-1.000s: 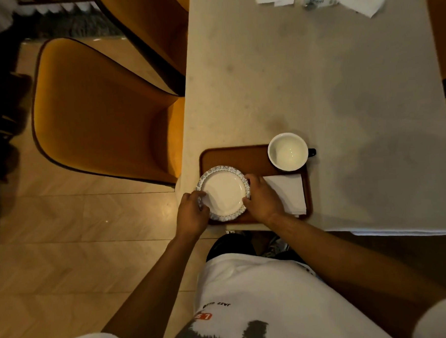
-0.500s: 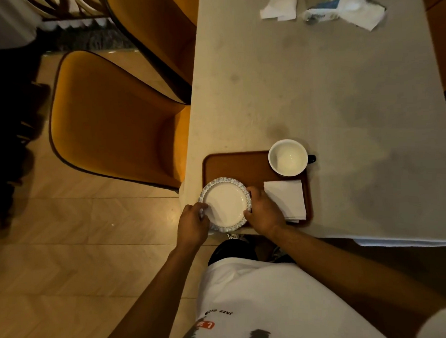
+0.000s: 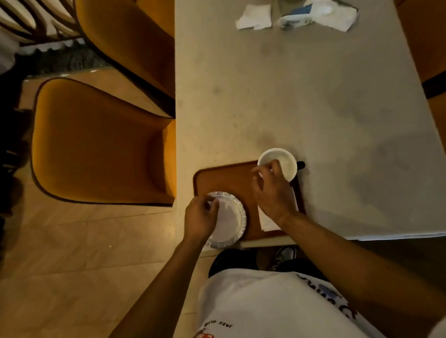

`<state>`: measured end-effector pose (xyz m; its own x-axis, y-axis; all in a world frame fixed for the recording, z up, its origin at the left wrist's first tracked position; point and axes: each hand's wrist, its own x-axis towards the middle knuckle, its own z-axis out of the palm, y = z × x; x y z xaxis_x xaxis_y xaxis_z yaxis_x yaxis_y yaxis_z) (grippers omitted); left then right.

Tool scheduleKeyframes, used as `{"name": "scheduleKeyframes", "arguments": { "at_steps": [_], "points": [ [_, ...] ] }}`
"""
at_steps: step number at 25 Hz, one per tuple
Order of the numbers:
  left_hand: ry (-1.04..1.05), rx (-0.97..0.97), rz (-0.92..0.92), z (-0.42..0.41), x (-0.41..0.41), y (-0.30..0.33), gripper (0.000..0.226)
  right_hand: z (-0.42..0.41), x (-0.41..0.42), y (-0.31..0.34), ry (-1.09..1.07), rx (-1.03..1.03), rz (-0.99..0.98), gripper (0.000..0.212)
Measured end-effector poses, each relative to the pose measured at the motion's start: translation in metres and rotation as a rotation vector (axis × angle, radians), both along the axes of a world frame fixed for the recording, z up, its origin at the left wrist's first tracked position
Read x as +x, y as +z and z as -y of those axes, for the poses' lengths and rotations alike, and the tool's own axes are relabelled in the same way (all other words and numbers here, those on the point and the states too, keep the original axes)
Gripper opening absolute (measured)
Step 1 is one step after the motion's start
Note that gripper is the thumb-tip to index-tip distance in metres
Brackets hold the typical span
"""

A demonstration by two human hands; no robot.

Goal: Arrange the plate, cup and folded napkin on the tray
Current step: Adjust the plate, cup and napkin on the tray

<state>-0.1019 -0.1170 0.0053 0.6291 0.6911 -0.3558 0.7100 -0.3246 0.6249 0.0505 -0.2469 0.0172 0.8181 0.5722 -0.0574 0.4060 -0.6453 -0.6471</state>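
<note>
A brown tray lies at the table's near left corner. The white plate with a patterned rim sits on the tray's near left part and juts over the table edge. My left hand curls over the plate's left rim and grips it. A white cup with a dark handle stands at the tray's far right corner. My right hand reaches to the cup with fingers apart, fingertips at its near rim. The folded white napkin lies on the tray's right side, mostly hidden under my right wrist.
The pale table stretches away from me. Loose napkins and a crumpled wrapper lie at its far end. Two orange chairs stand along the left side, over a wooden floor.
My right hand has let go of the plate's right rim and moved up and right to the cup. My left hand stays on the plate.
</note>
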Motion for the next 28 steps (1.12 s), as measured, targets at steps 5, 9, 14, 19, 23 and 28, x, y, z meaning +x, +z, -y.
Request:
{"name": "scheduleKeyframes", "arguments": {
  "at_steps": [5, 9, 14, 19, 23, 28],
  "points": [
    [-0.039, -0.320, 0.136, 0.008, 0.096, 0.003, 0.033, 0.025, 0.057, -0.001, -0.354, -0.047, -0.060, 0.027],
    [-0.031, -0.594, 0.142, 0.022, 0.138, -0.003, 0.046, 0.032, 0.070, -0.013, -0.294, -0.151, -0.217, 0.035],
    [0.076, -0.637, 0.206, 0.021, 0.139, -0.011, 0.039, 0.034, 0.070, -0.017, -0.244, -0.117, -0.249, 0.037],
    [0.109, -0.563, 0.205, 0.003, 0.116, -0.005, 0.041, 0.017, 0.058, -0.021, -0.141, -0.101, -0.265, 0.036],
    [0.144, -0.493, 0.148, -0.013, 0.097, -0.005, 0.044, 0.003, 0.045, -0.023, -0.084, -0.076, -0.266, 0.037],
    [0.167, -0.461, 0.151, -0.025, 0.083, 0.000, 0.045, -0.012, 0.035, -0.025, -0.020, -0.068, -0.316, 0.039]
  ]
}}
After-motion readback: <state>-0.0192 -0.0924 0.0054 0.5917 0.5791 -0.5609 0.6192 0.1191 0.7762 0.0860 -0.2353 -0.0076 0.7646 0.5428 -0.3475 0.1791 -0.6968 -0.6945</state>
